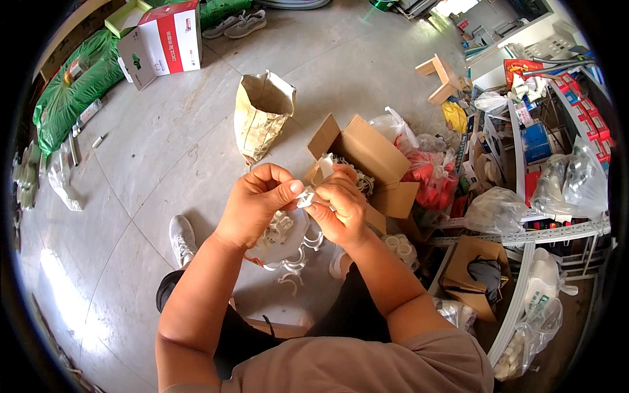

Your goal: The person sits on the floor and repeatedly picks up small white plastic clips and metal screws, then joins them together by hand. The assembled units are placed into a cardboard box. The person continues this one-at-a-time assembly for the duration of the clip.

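Observation:
In front of me, my left hand (pixel 259 202) and my right hand (pixel 342 208) meet, each pinching a small white plastic pipe clip (pixel 305 197) between thumb and fingers. Parts of the clip are covered by the fingertips. Below them, on the floor between my feet, lies a whitish bag or sheet (pixel 296 229) with a pile of white plastic pieces (pixel 278 226). Several loose C-shaped white clips (pixel 295 264) lie beside it. Just beyond my right hand stands an open cardboard box (pixel 375 154), with more white clips inside, partly hidden by the hand.
An open, worn paper sack (pixel 262 124) stands ahead. At the right are a bag of red parts (pixel 432 177), metal shelving (pixel 557 228) with bagged goods, and a small wooden stool (pixel 440 77). Green bundles (pixel 78 85) and a red-and-white box (pixel 171 40) lie far left.

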Motion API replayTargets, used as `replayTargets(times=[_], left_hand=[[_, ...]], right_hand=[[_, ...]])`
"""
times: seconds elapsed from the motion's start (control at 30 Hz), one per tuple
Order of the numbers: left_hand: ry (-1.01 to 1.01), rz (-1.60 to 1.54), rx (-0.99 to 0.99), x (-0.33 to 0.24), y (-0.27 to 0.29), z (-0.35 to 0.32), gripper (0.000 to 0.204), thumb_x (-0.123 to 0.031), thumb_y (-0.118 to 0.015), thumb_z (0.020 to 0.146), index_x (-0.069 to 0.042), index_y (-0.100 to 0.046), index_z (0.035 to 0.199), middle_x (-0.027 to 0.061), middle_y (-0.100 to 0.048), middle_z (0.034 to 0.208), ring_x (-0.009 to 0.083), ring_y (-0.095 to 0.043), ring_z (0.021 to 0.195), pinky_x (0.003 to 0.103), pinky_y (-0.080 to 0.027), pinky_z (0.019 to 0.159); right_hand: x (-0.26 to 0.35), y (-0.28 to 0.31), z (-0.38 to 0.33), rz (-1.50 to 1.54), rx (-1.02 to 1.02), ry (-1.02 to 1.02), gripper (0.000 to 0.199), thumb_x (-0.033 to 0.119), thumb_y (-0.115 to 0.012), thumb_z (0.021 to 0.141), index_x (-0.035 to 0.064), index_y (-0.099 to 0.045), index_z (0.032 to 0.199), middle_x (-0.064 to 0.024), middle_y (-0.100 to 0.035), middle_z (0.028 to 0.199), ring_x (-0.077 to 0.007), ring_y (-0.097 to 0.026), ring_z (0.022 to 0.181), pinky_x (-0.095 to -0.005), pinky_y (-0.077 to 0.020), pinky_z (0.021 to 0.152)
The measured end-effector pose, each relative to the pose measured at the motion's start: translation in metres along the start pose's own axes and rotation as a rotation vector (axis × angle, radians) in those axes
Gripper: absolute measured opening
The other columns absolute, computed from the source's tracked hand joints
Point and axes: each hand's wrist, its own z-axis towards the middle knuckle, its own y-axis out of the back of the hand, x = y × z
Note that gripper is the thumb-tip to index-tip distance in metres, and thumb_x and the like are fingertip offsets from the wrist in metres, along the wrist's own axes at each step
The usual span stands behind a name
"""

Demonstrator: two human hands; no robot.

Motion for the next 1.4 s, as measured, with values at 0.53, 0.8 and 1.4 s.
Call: replayTargets(times=[0.53, 0.8, 1.4], left_hand=[[0.035, -0.023, 0.089, -0.011, 0.001, 0.0, 0.015, -0.005, -0.059, 0.082, -0.003, -0.054, 0.096, 0.004, -0.06, 0.084, 0.0101, -0.058, 0.076, 0.024, -0.049, 0.068], [-0.024, 0.033, 0.166, -0.005, 0.007, 0.001, 0.019, 0.001, -0.054, 0.082, -0.001, -0.052, 0.101, 0.0066, -0.06, 0.092, 0.0111, -0.058, 0.081, 0.024, -0.049, 0.071], [0.006, 0.204, 0.1, -0.001, -0.001, -0.002, 0.02, -0.001, -0.064, 0.075, 0.001, -0.055, 0.093, 0.0035, -0.06, 0.081, 0.008, -0.056, 0.074, 0.021, -0.045, 0.065]], right_hand=[[-0.005, 0.011, 0.002, -0.069, -0.003, 0.111, 0.018, 0.017, -0.066, 0.068, 0.0044, -0.056, 0.076, -0.0026, -0.05, 0.061, -0.0193, -0.048, 0.062, -0.0378, -0.0327, 0.084], [-0.002, 0.012, 0.003, -0.073, 0.016, 0.112, 0.017, 0.019, -0.065, 0.069, 0.0051, -0.057, 0.076, -0.0022, -0.05, 0.061, -0.0188, -0.048, 0.061, -0.0374, -0.0329, 0.083], [0.006, 0.017, 0.006, -0.352, 0.142, 0.169, 0.021, 0.023, -0.063, 0.073, 0.0049, -0.057, 0.082, -0.0055, -0.054, 0.08, -0.019, -0.05, 0.083, -0.0402, -0.0303, 0.088]])
